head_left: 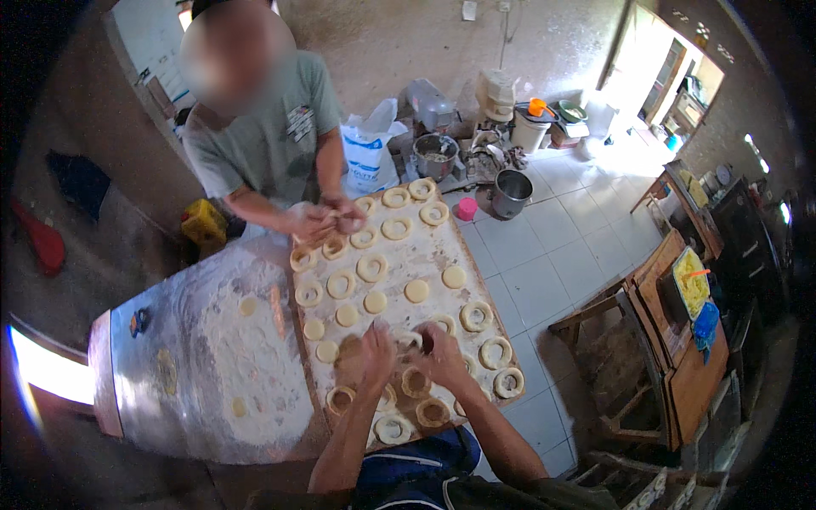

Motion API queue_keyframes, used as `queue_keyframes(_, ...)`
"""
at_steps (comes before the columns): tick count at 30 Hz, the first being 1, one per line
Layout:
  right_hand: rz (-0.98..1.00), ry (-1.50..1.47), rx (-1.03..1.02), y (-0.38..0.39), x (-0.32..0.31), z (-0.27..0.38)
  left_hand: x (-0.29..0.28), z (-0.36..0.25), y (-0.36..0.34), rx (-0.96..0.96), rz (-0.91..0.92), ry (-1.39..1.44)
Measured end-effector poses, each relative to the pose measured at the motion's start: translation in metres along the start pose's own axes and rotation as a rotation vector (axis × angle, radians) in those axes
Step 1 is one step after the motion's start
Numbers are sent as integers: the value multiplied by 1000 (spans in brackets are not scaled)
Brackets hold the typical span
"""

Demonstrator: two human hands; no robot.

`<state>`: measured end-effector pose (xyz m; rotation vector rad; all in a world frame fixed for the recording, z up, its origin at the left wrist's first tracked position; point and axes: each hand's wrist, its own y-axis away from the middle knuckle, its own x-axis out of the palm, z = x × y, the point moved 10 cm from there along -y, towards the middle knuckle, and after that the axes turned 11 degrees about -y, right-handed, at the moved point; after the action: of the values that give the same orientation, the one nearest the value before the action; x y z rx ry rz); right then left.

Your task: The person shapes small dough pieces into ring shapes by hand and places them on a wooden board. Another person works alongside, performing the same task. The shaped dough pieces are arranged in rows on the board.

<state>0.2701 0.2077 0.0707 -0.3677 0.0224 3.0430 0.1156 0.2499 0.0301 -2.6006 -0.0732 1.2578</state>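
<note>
My left hand (377,352) and my right hand (436,354) are raised over a floured board (444,251), their fingers closed on opposite sides of a pale dough ring (408,339); the fingertips are small and partly shadowed. Around them on the board lie several dough rings (495,352) and plain round discs (375,302). Left of the board, a metal worktop (161,323) is dusted with flour and bears a few small discs (248,306).
A co-worker (255,144) in a grey-green T-shirt handles dough at the board's far left. Behind are a white sack (367,157), steel pots (510,200) and a pink container (467,209). At right, a wooden table (688,382) holds a tray of yellow food (693,289).
</note>
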Motion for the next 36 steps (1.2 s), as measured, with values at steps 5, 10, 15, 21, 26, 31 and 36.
queue_keyframes(5, -199, 538, -331, 29, -26, 8, 4, -1, -19, 81, 104, -220)
queue_keyframes(10, 7, 479, -221, 30, 1, 13, -25, -23, -10, 116, 98, -213)
queue_keyframes(15, -42, 124, -260, 43, 23, 27, -90, 19, 21, 57, -19, -203)
queue_keyframes(21, 49, 76, -70, 61, 75, 31, -244, 293, 152, -597, -368, -789)
queue_keyframes(26, 259, 106, -292, 56, 198, 77, -275, 317, 135, -495, -104, -638)
queue_keyframes(31, 532, -79, -138, 56, 355, 60, -282, 299, 139, -511, -243, 292)
queue_keyframes(36, 601, -332, 109, 57, 420, 62, -262, 322, 166, -652, -266, 728)
